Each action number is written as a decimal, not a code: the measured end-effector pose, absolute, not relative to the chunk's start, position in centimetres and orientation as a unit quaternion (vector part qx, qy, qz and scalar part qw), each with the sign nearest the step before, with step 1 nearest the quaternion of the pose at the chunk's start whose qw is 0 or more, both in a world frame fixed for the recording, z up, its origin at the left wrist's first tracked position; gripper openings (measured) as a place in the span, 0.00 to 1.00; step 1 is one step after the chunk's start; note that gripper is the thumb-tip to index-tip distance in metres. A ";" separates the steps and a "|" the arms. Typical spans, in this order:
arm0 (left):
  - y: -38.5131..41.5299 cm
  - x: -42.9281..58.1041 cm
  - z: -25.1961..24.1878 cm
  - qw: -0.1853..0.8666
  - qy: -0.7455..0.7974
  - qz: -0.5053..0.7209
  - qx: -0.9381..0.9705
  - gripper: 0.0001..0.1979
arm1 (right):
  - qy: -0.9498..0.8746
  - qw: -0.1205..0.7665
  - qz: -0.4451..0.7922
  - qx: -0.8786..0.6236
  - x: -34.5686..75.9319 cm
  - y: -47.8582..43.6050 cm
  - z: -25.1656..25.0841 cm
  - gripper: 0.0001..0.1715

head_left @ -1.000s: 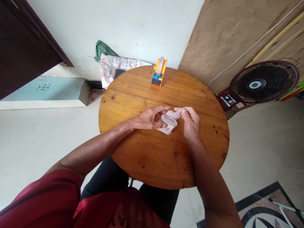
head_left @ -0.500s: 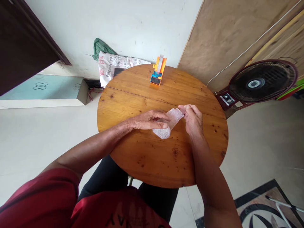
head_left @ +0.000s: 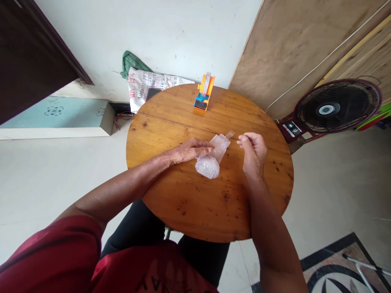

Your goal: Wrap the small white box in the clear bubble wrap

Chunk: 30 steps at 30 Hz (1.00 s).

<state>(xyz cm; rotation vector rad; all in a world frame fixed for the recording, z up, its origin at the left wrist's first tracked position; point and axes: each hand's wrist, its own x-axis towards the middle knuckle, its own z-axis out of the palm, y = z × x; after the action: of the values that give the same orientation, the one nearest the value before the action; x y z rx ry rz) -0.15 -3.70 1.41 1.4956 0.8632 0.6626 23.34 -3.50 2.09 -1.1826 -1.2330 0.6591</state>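
Note:
A small clear plastic bag (head_left: 211, 157) lies on the round wooden table (head_left: 189, 203), its twisted neck pointing up to the right. My left hand (head_left: 191, 149) rests on the bag's left side, fingers pressed against it. My right hand (head_left: 254, 151) is just right of the bag's neck, a short gap away, with its fingers curled together and nothing visible in them.
An orange and blue tape dispenser (head_left: 203, 95) stands at the table's far edge. Behind the table a printed white sack (head_left: 146, 87) and a green bag (head_left: 131, 63) lie by the wall. A dark floor fan (head_left: 336, 106) stands at the right.
The bag was turned and stretched out, its neck now twisted. My right hand let go of the neck and drew away to the right. My left hand stayed on the bag.

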 end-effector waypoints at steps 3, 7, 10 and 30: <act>-3.3 0.0 0.8 0.640 0.384 0.303 0.593 0.25 | -0.604 0.569 0.268 -0.490 23.2 -4.7 3.3 0.09; -3.2 0.1 0.9 0.668 0.365 0.332 0.558 0.28 | -0.744 0.411 0.322 -0.417 22.6 -6.3 4.8 0.11; -3.1 0.1 1.0 0.681 0.320 0.339 0.564 0.29 | -0.797 0.343 0.325 -0.375 21.7 -6.6 4.8 0.15; -2.8 0.4 0.0 0.653 0.368 0.415 0.516 0.27 | -0.818 0.288 0.081 -0.491 23.1 -4.9 2.7 0.18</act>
<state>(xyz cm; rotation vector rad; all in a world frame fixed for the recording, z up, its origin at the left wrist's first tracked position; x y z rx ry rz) 0.44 -2.78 -0.01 1.1701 0.8347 0.9410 23.05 -4.87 2.74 -1.3118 -2.1843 0.2152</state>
